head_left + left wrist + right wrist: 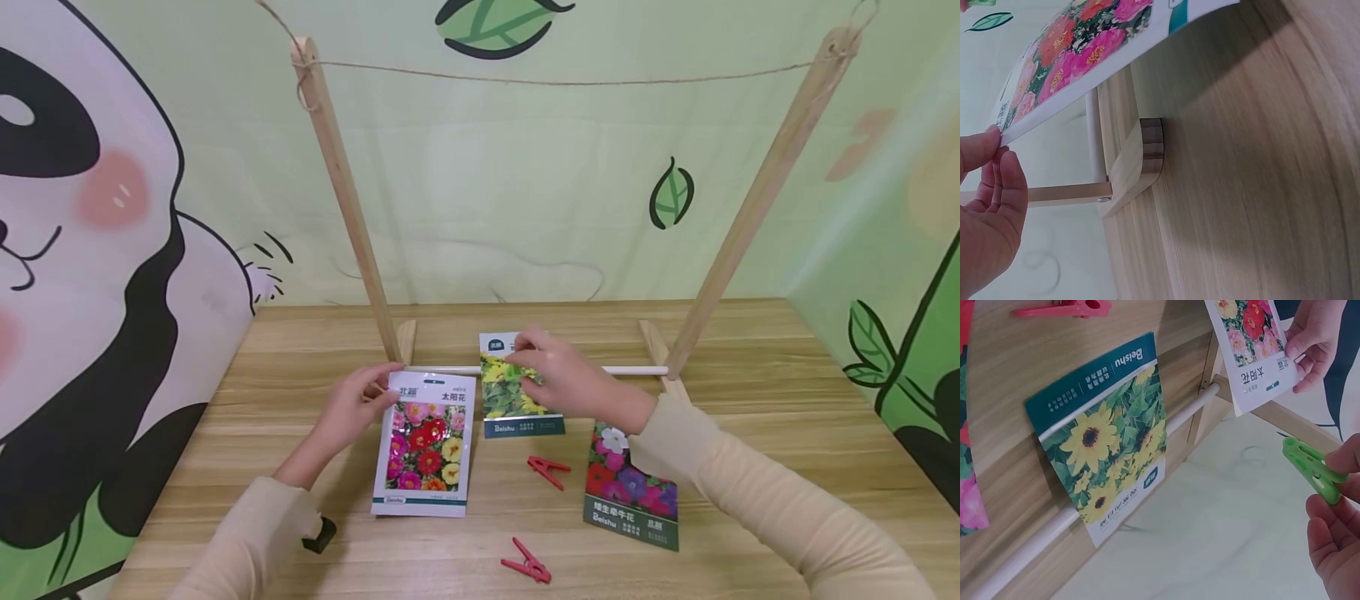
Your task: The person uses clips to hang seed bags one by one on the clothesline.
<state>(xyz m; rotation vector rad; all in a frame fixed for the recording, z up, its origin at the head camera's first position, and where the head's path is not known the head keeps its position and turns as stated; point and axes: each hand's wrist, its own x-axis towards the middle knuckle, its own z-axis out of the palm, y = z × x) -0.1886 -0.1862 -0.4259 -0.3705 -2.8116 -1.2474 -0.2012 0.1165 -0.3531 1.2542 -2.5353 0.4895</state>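
My left hand (358, 404) pinches the upper left corner of a white seed packet (426, 454) with pink, red and yellow flowers. The packet is raised and bows a little in the left wrist view. Between thumb and fingers, my right hand (566, 379) holds a green clothespin (1311, 467), plainest in the right wrist view. Below that hand, a seed packet with yellow flowers (1110, 440) overlaps the white rod. Nearer to me lies a packet with purple and red flowers (632, 492), partly covered by the right sleeve.
Two red clothespins (547, 471) (529, 567) lie on the wooden table (300, 333). Behind the packets stand two wooden posts (348, 208) (757, 208), joined low by a white rod (637, 370). A thin string (555, 83) spans their tops, in front of a painted wall.
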